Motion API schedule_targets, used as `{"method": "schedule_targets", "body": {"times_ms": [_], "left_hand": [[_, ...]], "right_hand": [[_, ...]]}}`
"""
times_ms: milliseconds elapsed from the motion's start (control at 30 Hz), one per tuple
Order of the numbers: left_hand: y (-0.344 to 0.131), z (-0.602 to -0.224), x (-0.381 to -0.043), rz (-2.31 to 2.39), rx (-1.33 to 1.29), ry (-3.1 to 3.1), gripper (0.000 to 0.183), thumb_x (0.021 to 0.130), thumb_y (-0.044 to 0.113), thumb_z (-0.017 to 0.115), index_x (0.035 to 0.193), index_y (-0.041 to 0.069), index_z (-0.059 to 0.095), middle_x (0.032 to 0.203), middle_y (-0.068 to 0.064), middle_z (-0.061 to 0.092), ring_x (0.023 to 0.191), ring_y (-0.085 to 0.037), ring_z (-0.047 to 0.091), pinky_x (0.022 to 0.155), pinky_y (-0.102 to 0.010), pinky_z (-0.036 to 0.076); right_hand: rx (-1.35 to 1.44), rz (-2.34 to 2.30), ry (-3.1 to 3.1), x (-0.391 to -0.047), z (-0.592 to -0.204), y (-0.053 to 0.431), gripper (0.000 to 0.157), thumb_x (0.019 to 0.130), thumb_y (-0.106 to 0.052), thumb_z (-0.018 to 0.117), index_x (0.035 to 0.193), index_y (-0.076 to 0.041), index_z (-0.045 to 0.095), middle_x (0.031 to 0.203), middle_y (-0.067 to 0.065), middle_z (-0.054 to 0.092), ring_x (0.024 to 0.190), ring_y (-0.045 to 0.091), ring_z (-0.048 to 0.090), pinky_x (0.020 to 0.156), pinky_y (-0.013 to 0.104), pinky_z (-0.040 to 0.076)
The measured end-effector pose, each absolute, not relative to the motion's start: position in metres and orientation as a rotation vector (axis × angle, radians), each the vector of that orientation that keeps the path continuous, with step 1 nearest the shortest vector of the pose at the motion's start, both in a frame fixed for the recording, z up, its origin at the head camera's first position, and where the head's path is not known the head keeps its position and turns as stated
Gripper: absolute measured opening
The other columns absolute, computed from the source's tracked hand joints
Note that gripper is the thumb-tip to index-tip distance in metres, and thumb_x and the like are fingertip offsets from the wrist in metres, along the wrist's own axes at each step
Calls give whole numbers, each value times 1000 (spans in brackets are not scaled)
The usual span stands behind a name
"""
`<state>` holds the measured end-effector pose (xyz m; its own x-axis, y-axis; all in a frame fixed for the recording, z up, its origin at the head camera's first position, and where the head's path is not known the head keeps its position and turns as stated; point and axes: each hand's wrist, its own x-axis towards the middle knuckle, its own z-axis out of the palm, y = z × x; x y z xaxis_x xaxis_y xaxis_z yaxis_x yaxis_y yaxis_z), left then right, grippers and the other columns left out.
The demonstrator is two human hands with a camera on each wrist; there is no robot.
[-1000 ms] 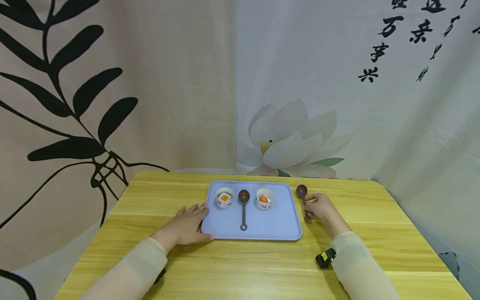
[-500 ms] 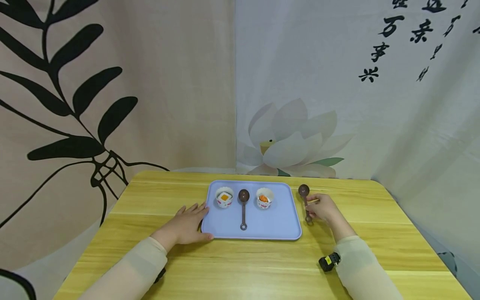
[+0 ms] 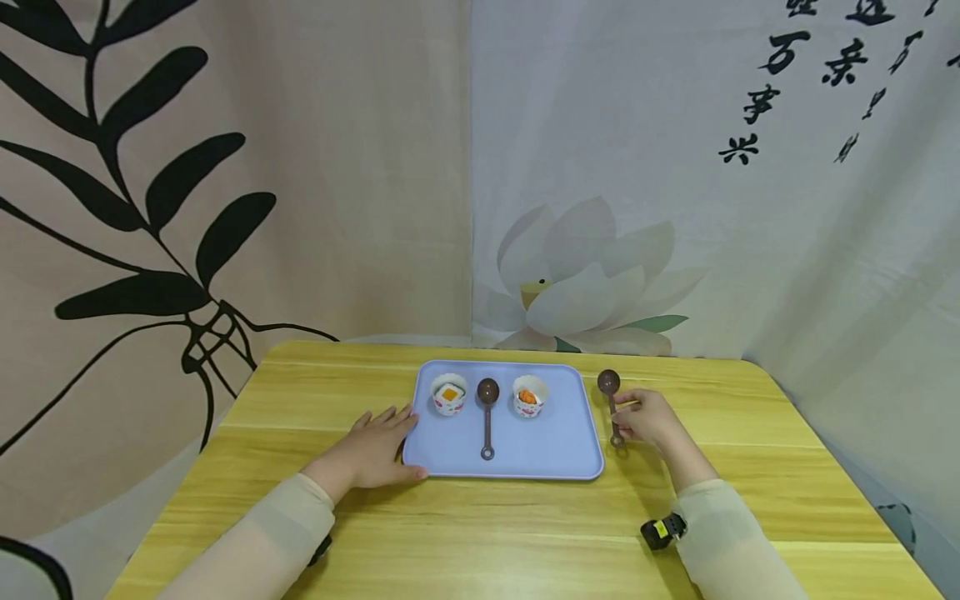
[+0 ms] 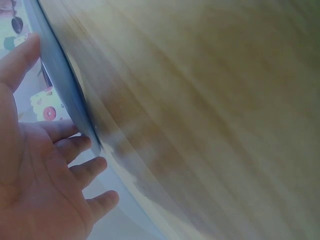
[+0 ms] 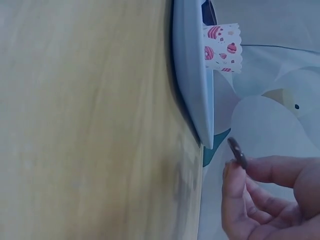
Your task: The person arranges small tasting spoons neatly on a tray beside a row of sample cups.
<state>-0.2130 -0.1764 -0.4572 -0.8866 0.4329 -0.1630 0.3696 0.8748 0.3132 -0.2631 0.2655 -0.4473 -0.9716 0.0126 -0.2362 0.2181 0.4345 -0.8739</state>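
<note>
A light blue tray (image 3: 540,454) lies on the table, with my left hand (image 3: 375,450) touching its left edge, fingers spread and fairly straight. On the tray, a brown spoon (image 3: 487,392) lies between two small paper cups. The left cup (image 3: 449,407) contains a white piece with an orange-yellow centre; the right cup (image 3: 528,407) contains orange pieces. Just beyond the tray's right edge, my right hand (image 3: 647,417) pinches the handle of a second brown spoon (image 3: 608,382), its bowl pointing away from me. In the right wrist view, that spoon's handle end (image 5: 237,151) shows between thumb and finger.
The wooden table (image 3: 480,542) extends on all sides of the tray. Behind its far edge hangs a printed cloth backdrop (image 3: 360,208) with leaves, a lotus and black characters. A small black wrist camera (image 3: 663,530) sits at the right cuff.
My right hand has shifted slightly right with the spoon in its grip, away from the tray edge. The left hand, tray and cups have stayed put.
</note>
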Motion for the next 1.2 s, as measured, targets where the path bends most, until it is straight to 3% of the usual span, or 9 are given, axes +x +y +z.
{"method": "schedule_targets", "body": {"times_ms": [1200], "left_hand": [[-176, -456, -211, 421, 598, 2814, 101, 86, 67, 65, 154, 0, 35, 163, -17, 26, 148, -43, 22, 116, -66, 12]], "right_hand": [[137, -1640, 2483, -245, -439, 246, 37, 92, 8, 64, 126, 15, 53, 93, 17, 65, 69, 13, 62, 61, 23, 56]]}}
